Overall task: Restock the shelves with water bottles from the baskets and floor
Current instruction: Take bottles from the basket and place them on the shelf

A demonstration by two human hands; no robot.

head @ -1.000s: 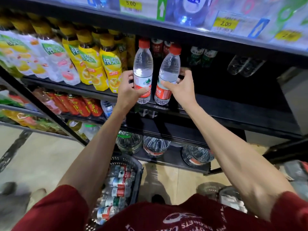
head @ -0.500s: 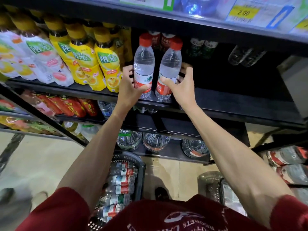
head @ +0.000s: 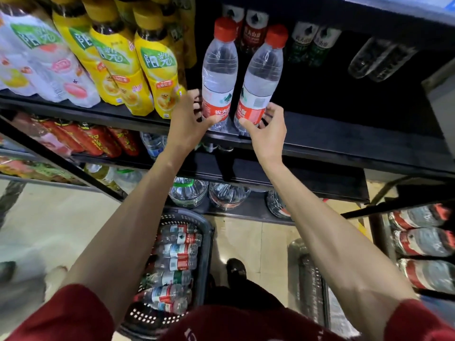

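Left water bottle (head: pixel 218 77): upright at the front edge of the black shelf (head: pixel 344 141), red cap on top, red label facing out, just right of the yellow drink bottles (head: pixel 157 70).
Right water bottle (head: pixel 262 80): upright on the same shelf edge, close beside the left one with a narrow gap between the bases.
Left hand (head: pixel 189 121): low at the left water bottle's base, fingers spread and only loosely curved, a dark gap showing between them and the plastic; thumb tip resting on the red label, no real grip.
Right hand (head: pixel 268 129): wrapped round the foot of the right water bottle, thumb across the front, fingers curled round the far side at the label's lower edge.
Back of the shelf: more bottles with dark red and green labels (head: pixel 256 28), deep in shadow, plus two clear bottles (head: pixel 376 60) well off to the right.
Shelf below: red-labelled bottles (head: pixel 98 141) packed in a row on the left.
Bottom shelf: big clear water jugs (head: pixel 188 193) side by side.
Basket (head: pixel 208 242): dark plastic, on the floor between the forearms, stacked with small water bottles (head: pixel 176 264) lying on their sides.
Far right: wrapped packs of water bottles (head: pixel 418 242), blurred.
Foreground: dark red sleeves (head: pixel 61 316) on both arms, one dark shoe (head: pixel 236 269) on the tiled floor.
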